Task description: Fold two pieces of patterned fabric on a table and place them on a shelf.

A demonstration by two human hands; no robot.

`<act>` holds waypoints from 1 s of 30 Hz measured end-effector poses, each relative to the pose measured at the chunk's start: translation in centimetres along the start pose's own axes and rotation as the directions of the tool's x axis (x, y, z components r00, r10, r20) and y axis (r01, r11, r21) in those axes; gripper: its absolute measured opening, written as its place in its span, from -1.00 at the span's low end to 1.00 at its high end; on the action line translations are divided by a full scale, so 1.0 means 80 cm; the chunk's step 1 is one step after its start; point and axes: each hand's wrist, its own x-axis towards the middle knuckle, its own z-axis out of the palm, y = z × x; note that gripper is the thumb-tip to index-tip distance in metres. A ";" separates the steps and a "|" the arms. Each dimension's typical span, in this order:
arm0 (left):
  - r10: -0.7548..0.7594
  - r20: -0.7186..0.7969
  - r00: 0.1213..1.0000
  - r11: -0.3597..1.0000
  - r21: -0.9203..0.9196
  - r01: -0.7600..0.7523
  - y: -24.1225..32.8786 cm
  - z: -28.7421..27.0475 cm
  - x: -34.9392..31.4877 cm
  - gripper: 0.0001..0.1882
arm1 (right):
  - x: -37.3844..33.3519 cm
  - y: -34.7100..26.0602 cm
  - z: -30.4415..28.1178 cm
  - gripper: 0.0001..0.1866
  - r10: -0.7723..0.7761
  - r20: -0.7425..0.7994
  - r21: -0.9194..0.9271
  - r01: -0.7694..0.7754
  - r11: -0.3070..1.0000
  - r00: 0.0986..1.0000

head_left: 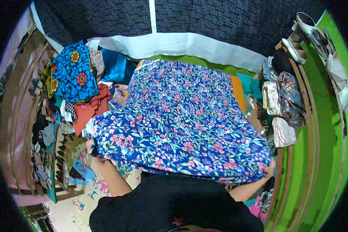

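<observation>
A large navy cloth [185, 120] printed with pink, white and purple flowers is spread out in front of me, reaching from my chest toward the back wall. My left hand [93, 151] grips its near left corner, with most of the fingers hidden by the fabric. At the near right corner my right hand [269, 170] is closed on the edge, thumb side showing. Between the two hands the near edge sags slightly. An orange strip [239, 92] shows along the cloth's far right side.
Left of the cloth are piled a blue flowered fabric [75, 71], a shiny teal-blue cloth [114, 65] and a rust-red garment [92, 108]. Folded clothes [272, 96] lie on the right, beside wooden rails. Shoe racks [67, 162] stand at the left. A dark curtain [220, 23] hangs behind.
</observation>
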 end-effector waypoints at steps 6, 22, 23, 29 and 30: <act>-0.080 0.032 0.996 0.997 0.013 0.079 0.018 -0.020 0.116 -0.43 | 0.047 -0.039 0.037 -0.18 -0.237 -0.098 0.134 0.248 0.959 0.967; -0.480 -0.013 0.877 0.870 -0.140 0.473 -0.234 0.019 0.436 -0.68 | 0.475 -0.004 0.100 -0.54 -0.148 -0.018 0.923 0.074 0.378 0.989; -0.489 0.254 0.834 0.816 -0.203 0.541 -0.266 -0.006 0.454 -0.64 | 0.508 0.018 0.087 -0.50 -0.310 0.212 0.957 -0.132 0.259 0.927; -0.444 -0.177 0.878 -0.222 0.971 0.083 -0.405 -0.107 0.399 -0.26 | 0.555 0.119 0.160 -0.43 -0.141 -0.280 -0.844 -0.173 0.508 0.950; -0.403 -0.163 0.901 -0.363 0.932 0.007 -0.399 -0.095 0.374 -0.27 | 0.531 0.120 0.177 -0.41 -0.145 -0.294 -0.908 -0.228 0.351 0.945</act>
